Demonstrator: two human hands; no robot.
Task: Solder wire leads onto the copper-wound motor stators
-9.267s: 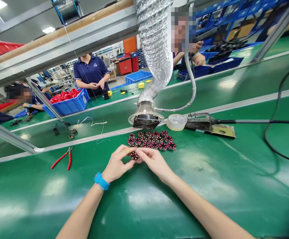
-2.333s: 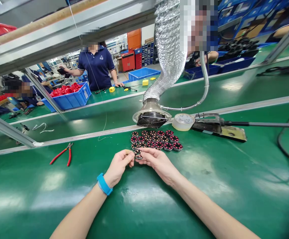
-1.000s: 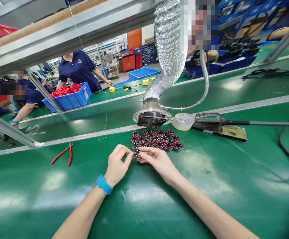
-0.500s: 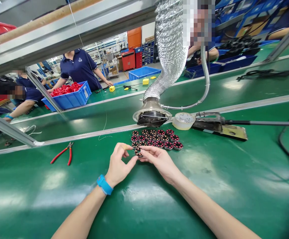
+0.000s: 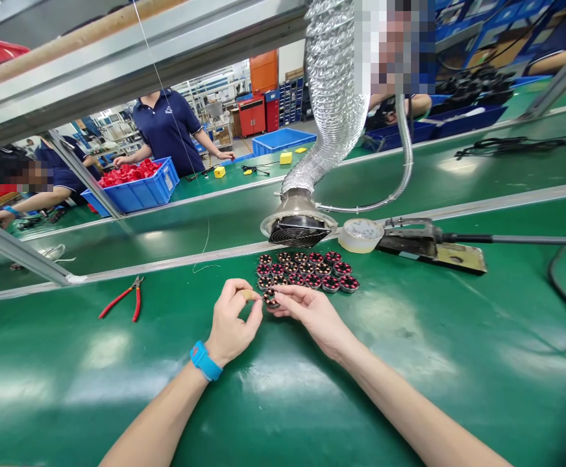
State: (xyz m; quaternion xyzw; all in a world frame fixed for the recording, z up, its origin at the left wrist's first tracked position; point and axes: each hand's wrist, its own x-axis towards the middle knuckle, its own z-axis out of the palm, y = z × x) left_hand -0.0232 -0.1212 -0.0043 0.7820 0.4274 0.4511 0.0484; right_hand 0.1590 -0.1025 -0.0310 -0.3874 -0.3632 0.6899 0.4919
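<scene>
L hand [image 5: 231, 322] pinch narrowed vs prev frame, tips just L of round coil part [image 5: 270, 298], can't tell if gripping; R hand [image 5: 315, 318] holds its R side.

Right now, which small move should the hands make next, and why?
Perhaps the left hand should steady the round part: the right hand grips it from the right, while the left is pinched close beside its left edge; whether the left holds anything is unclear.
</scene>
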